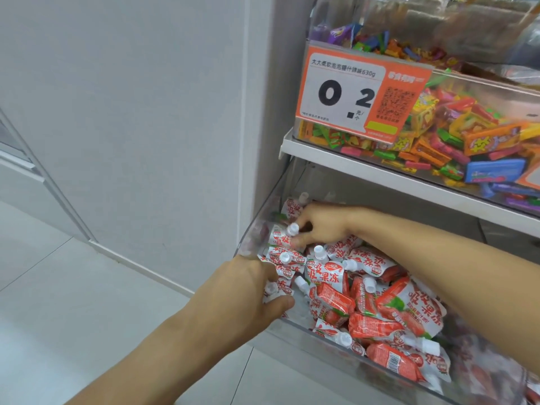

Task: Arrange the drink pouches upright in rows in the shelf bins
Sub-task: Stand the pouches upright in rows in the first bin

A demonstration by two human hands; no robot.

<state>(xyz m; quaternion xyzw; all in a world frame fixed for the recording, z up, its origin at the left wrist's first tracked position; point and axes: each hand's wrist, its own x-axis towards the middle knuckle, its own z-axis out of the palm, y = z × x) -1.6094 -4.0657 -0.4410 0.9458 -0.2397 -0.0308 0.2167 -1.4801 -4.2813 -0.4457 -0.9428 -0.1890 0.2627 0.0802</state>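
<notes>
In the clear plastic shelf bin (295,324), the left hand (248,290) clasps one red-and-white spouted drink pouch (277,289); the right hand (318,226) pinches another (282,236). Their grip looks light: the upright row (285,258) could topple into the loose pile (388,317).

My two hands: left hand (248,290), right hand (321,223). Roughly twenty drink pouches (365,299) lower right; one price tag (356,92) upper right.

The bin (292,324) runs off the right edge; the left hand (248,293) hides pouches beneath.
</notes>
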